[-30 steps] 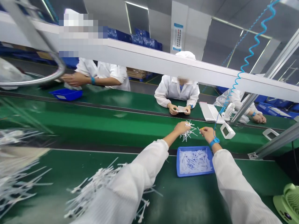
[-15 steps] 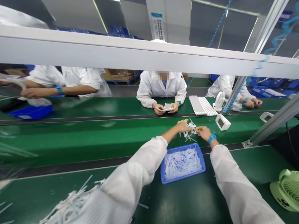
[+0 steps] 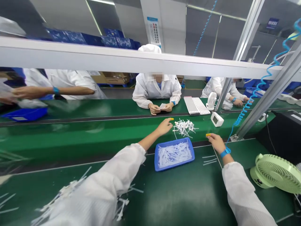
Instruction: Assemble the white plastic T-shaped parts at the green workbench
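Just left of a loose pile of thin white strips [image 3: 184,127] is my left hand [image 3: 165,126], fingers stretched out and holding nothing I can see. The pile lies on the green conveyor belt, behind a blue tray [image 3: 174,167] full of similar strips [image 3: 175,153]. My right hand [image 3: 216,142] is well to the right of the pile, over the belt's near edge. Its fingers are bent together, with a yellow cover on one fingertip; what they hold, if anything, I cannot make out. Several single strips [image 3: 209,160] lie on the near worktop below it.
More strips [image 3: 62,196] lie left, partly under my left sleeve. A green fan [image 3: 275,174] stands right, near a metal post [image 3: 261,94]. A white device [image 3: 216,119] sits on the belt. Across it, co-workers in white coats sit behind a white crossbar [image 3: 131,58].
Both hands have come off the strip pile, the left moving left and the right moving right and toward me. The pile now lies uncovered on the belt. The view has shifted somewhat.
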`<state>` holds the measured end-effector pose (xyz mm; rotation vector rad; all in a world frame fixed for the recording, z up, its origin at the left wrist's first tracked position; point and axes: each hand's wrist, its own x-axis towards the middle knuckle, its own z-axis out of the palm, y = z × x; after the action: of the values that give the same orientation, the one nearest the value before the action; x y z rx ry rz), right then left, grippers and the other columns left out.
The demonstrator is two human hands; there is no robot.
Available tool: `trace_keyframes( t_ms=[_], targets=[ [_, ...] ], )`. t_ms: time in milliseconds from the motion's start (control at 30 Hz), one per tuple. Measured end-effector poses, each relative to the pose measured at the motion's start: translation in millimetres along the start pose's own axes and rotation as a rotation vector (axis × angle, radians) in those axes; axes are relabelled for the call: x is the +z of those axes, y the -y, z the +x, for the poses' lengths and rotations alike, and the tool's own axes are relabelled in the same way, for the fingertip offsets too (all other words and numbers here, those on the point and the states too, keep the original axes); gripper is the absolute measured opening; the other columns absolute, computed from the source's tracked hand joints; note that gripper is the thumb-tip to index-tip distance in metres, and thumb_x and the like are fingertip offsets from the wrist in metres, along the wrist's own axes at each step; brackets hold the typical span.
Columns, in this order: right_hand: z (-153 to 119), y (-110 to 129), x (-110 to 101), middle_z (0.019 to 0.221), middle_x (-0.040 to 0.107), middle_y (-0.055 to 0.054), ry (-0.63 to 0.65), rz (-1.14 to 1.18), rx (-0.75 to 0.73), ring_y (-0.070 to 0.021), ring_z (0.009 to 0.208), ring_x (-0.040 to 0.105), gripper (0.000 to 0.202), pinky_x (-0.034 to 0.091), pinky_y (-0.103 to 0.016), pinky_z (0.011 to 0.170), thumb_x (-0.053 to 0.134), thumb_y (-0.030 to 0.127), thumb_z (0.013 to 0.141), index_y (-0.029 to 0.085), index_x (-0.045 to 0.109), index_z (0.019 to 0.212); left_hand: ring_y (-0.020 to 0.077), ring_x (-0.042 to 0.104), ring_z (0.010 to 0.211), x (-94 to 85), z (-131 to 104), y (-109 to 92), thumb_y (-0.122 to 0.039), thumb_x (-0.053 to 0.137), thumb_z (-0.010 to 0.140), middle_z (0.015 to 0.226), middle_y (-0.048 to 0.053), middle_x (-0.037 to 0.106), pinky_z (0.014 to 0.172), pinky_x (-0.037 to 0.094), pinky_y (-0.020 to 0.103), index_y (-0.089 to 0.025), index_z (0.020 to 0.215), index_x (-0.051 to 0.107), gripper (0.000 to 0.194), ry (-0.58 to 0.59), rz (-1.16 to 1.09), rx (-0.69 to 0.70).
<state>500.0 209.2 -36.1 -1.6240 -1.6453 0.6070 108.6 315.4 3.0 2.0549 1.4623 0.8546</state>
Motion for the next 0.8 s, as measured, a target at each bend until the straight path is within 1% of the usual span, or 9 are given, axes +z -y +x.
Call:
trace_keyframes(
  t_ms=[67,133,267,333,400,467,567,667,800],
  targets=[
    [-32,-9,-16,0.112,0.085,-0.009,-0.021,-0.019,-0.008,-0.0271,0.109,0.078,0.033,0.060,-0.044,0.101,0.060,0.039,0.099,0.022,0.081,0.117,0.0282,0.072,0.116,-16.5,-35,-4,-0.029,0.061,0.089,0.137,0.013,0.066,0.100,0.060,0.041,-0.020,0.138,0.064,0.050,-0.027,-0.018,0.024],
    [-62,-16,-24,0.121,0.083,-0.011,-0.033,-0.042,-0.025,-0.0301,0.117,0.077,0.037,0.057,-0.049,0.108,0.059,0.041,0.098,0.021,0.080,0.121,0.0308,0.070,0.122,-36.1,-77,-3,-0.036,0.060,0.091,0.140,0.013,0.065,0.096,0.062,0.042,-0.021,0.139,0.063,0.050,-0.044,-0.026,0.044],
    [-105,-19,-18,0.136,0.078,-0.011,-0.014,-0.067,-0.110,-0.0350,0.143,0.063,0.038,0.046,-0.057,0.123,0.066,0.045,0.091,0.024,0.081,0.119,0.0304,0.073,0.118,-77.4,-173,11,-0.046,0.058,0.098,0.137,0.010,0.070,0.097,0.062,0.041,-0.028,0.142,0.064,0.048,-0.016,0.081,0.095],
    [-115,-22,-13,0.139,0.077,-0.012,0.007,-0.062,-0.154,-0.0369,0.148,0.058,0.037,0.041,-0.061,0.126,0.067,0.047,0.089,0.024,0.081,0.116,0.0320,0.072,0.121,-97.0,-221,19,-0.047,0.059,0.099,0.135,0.010,0.073,0.106,0.058,0.043,-0.028,0.138,0.068,0.045,-0.007,0.167,0.070],
    [-116,-30,-10,0.141,0.075,-0.017,0.013,-0.068,-0.176,-0.0402,0.150,0.055,0.042,0.036,-0.066,0.128,0.063,0.051,0.090,0.022,0.081,0.115,0.0338,0.068,0.129,-114.5,-264,22,-0.047,0.062,0.098,0.139,0.011,0.073,0.115,0.052,0.046,-0.027,0.135,0.071,0.043,0.011,0.225,0.040],
    [-110,-44,-7,0.142,0.075,-0.016,-0.012,-0.160,-0.195,-0.0395,0.148,0.057,0.049,0.040,-0.061,0.127,0.059,0.058,0.089,0.023,0.080,0.115,0.0334,0.067,0.133,-127.9,-297,24,-0.048,0.065,0.099,0.141,0.012,0.072,0.118,0.049,0.045,-0.026,0.137,0.070,0.044,0.031,0.245,0.000],
    [-95,-64,-5,0.140,0.076,-0.013,-0.005,-0.226,-0.200,-0.0383,0.146,0.060,0.055,0.046,-0.057,0.123,0.053,0.064,0.089,0.024,0.081,0.113,0.0330,0.065,0.135,-134.0,-327,27,-0.056,0.078,0.094,0.145,0.012,0.070,0.116,0.049,0.041,-0.028,0.142,0.068,0.057,0.094,0.242,-0.014],
    [-89,-72,-7,0.139,0.077,-0.011,-0.008,-0.253,-0.201,-0.0386,0.145,0.061,0.056,0.049,-0.056,0.120,0.051,0.067,0.086,0.026,0.081,0.108,0.0351,0.062,0.139,-122.1,-336,32,-0.061,0.088,0.085,0.150,0.013,0.066,0.117,0.046,0.041,-0.029,0.145,0.067,0.071,0.152,0.245,0.035],
    [-91,-68,-11,0.137,0.079,-0.010,-0.026,-0.262,-0.174,-0.0390,0.143,0.063,0.055,0.053,-0.055,0.116,0.051,0.067,0.084,0.027,0.082,0.105,0.0351,0.065,0.131,-103.0,-330,39,-0.055,0.081,0.093,0.140,0.016,0.071,0.112,0.047,0.041,-0.025,0.134,0.073,0.051,0.148,0.274,0.051]
  ],
)
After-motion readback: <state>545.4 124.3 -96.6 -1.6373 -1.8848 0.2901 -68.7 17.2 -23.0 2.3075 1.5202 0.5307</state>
